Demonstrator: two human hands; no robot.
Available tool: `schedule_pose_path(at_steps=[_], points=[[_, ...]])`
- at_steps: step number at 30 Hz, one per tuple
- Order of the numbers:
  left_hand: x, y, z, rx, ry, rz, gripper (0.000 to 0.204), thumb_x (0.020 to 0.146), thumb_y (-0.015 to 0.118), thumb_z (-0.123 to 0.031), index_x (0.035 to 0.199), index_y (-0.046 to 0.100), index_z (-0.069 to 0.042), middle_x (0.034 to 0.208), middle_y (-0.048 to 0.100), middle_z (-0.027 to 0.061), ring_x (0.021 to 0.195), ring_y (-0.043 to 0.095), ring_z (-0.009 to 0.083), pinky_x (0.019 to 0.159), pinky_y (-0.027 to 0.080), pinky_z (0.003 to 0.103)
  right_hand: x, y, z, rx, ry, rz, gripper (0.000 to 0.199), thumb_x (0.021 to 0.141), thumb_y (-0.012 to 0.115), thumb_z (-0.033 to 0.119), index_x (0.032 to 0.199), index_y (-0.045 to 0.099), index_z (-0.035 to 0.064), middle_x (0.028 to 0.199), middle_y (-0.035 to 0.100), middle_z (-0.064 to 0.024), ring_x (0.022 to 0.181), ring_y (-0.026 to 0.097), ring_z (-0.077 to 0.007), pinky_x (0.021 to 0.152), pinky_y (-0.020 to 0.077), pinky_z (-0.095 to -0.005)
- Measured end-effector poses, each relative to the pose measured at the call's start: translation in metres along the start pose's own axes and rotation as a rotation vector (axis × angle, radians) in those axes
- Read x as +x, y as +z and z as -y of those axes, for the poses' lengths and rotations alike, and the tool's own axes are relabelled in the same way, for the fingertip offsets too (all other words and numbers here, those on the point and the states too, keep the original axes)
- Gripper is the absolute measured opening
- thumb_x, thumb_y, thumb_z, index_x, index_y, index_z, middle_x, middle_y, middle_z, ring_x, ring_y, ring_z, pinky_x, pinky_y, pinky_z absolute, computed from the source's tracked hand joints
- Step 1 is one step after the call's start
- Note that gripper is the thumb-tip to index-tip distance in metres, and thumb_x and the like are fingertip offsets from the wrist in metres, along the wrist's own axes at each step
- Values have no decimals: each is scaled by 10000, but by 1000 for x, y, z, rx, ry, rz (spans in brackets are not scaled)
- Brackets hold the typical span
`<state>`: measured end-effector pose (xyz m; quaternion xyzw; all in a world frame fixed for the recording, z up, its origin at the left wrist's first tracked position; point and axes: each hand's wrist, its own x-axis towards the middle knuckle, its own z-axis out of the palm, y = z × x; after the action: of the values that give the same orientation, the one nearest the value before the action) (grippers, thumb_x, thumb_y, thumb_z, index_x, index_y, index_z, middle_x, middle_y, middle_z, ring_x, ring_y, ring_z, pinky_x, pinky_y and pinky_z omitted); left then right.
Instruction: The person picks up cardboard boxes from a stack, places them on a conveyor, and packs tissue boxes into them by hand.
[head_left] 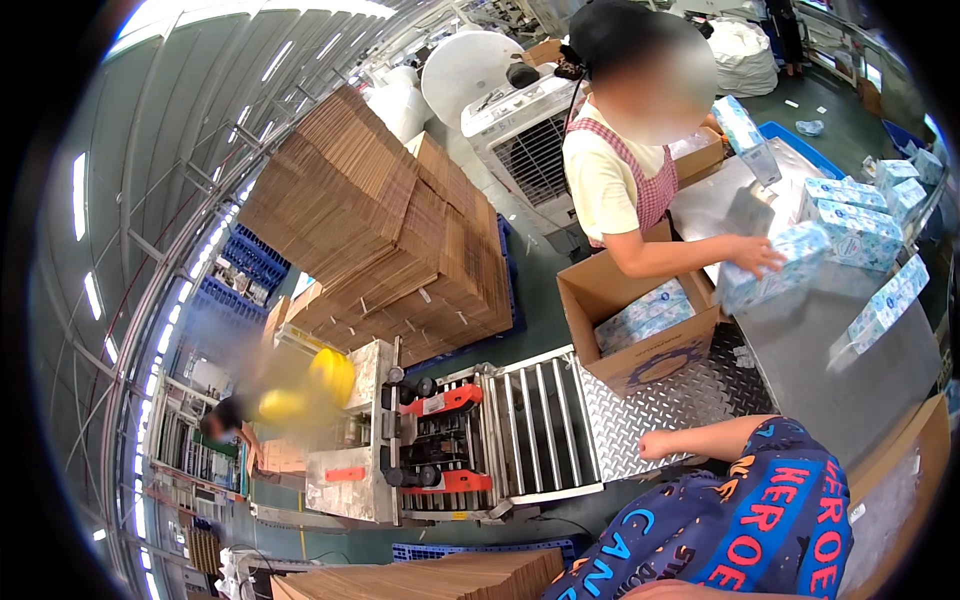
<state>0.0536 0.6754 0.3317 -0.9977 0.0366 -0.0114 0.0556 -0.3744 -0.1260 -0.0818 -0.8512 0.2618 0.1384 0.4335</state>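
My right hand (656,446) is closed in a fist, and nothing shows in it. It hangs over the diamond-plate metal sheet (625,415), just in front of an open carton (655,368) holding light-blue printed packs (650,318). At the bottom edge a strip of my left forearm (685,592) shows; its hand is out of view. Across the carton, a co-worker in a checked apron (655,190) has one hand (757,257) on blue packs (775,270) at the metal table (830,350). Their other hand is near a raised pack (745,135).
A roller conveyor (545,425) leads left to a carton-sealing machine with red parts (440,440). Flattened cartons (390,240) are stacked on a blue pallet behind. An air cooler (530,150) stands beyond. More cartons (450,580) lie below. Another person (235,415) is at far left.
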Motion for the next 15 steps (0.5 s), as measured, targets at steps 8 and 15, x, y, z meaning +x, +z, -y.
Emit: schedule_pose_path(at_steps=[8, 15], points=[[20, 24, -5, -410, 38, 0, 293, 909, 639, -215, 1112, 694, -10, 968, 726, 217, 939, 705, 355, 837, 561, 442, -23, -7, -1, 52, 140, -10, 320, 835, 623, 375, 972, 762, 121, 868, 750, -103, 882, 712, -289, 776, 545, -443], [1, 4, -4, -148, 55, 82, 351, 995, 449, -211, 1076, 700, 21, 971, 728, 226, 900, 692, 332, 761, 542, 466, -36, 1, -40, -36, 219, 3, 336, 820, 648, 397, 985, 770, 131, 985, 749, -135, 939, 703, -318, 815, 546, -452]])
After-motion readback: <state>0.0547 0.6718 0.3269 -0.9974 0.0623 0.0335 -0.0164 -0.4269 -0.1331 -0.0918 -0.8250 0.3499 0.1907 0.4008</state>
